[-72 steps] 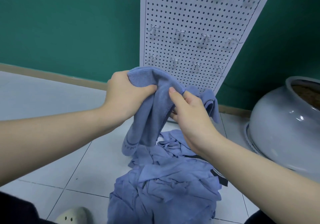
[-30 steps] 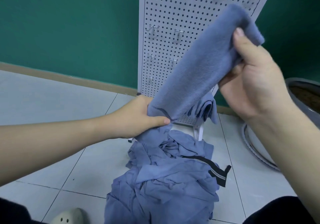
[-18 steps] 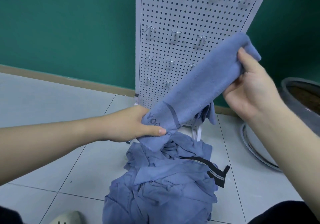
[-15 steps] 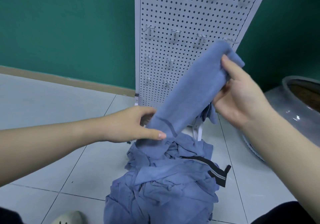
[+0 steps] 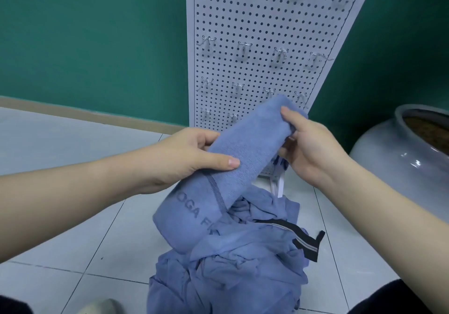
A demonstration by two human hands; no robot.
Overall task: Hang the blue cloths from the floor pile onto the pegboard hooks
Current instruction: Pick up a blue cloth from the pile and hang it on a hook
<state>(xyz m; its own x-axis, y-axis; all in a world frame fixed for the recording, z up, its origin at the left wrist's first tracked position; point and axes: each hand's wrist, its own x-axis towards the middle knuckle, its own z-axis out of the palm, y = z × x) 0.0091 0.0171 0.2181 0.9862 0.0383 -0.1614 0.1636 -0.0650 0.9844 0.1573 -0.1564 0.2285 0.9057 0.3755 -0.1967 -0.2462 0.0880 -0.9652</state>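
Held at both ends: left hand wrapped round the lower middle of a rolled blue towel, thumb laid flat across the front; right hand pinching the upper end, thumb on top and fingers curled behind. Stretched on a slant in front of the pegboard, the upper end near the lowest rows of wire hooks, the loose lower end with its stitched band and raised lettering drooping onto the pile of blue cloths on the floor below the board. Soft, light and limp by the look of it: sags wherever unsupported, unlikely to slip from bare fingers thanks to the ribbed weave. Probably best taken near one short edge or a corner, bunched into a fold thick enough to sit over a hook without sliding off. No hanging loop visible. Likely snag: wire tips catching the weave. Beside the board, to its right, a large grey glazed pot.
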